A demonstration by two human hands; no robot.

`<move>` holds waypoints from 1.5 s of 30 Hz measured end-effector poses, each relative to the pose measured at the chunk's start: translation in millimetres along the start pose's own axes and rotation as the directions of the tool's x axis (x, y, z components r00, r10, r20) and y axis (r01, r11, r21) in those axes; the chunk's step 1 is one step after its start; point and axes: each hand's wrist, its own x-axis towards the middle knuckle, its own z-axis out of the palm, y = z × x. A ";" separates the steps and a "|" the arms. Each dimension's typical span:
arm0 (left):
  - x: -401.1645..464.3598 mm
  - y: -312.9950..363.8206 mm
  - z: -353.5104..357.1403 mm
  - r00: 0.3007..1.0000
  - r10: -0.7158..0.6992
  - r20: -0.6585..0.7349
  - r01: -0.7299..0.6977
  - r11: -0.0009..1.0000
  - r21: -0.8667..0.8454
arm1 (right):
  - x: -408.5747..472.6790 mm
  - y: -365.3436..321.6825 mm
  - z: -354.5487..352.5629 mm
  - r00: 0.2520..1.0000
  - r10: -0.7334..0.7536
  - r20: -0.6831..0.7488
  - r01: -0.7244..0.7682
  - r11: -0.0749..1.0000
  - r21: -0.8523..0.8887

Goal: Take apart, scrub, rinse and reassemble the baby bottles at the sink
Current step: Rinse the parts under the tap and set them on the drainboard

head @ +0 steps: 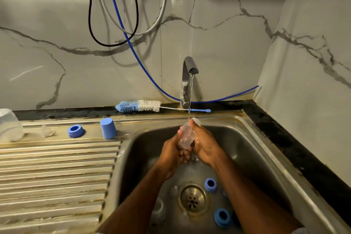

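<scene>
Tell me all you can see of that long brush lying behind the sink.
The long bottle brush with blue and white bristles lies flat on the dark counter strip along the marble-look wall, behind the steel sink. Its bushy head points left, blue at the tip, white nearer the stem. A thin twisted wire stem runs right, past the tap's base, ending in a slim light blue handle with a small loop. Neither hand touches it; its bristles look fluffy, and whether they are wet cannot be told.
</scene>
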 end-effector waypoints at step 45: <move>19.5 -12.1 -39.5 0.974 0.166 -0.152 0.031 0.570 0.821 | -3.7 22.4 -10.2 0.979 -0.200 0.021 0.082 0.303 -0.949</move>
